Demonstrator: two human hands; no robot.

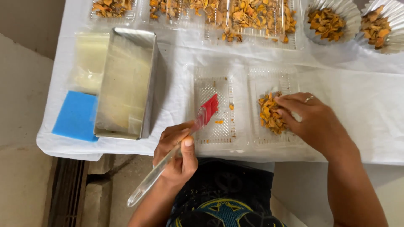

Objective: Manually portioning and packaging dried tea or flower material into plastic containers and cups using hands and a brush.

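My left hand [176, 149] grips a brush with a clear handle and red bristles [208, 108]; the bristles rest on a clear ridged plastic tray [216, 130] that holds a few orange crumbs. My right hand [313, 120], a ring on one finger, lies over a pile of dried orange-yellow pieces [269, 115] in the neighbouring clear tray [263, 84]. Its fingers curl around the pile's right side; whether it pinches any pieces is hidden.
A metal rectangular tin [149, 84] stands at the left, with a blue sponge [75, 115] and a clear bag [88, 59] beside it. Several clear trays of dried pieces [248, 17] and two foil cups [351, 12] line the far edge. A white cloth [370, 113] covers the table.
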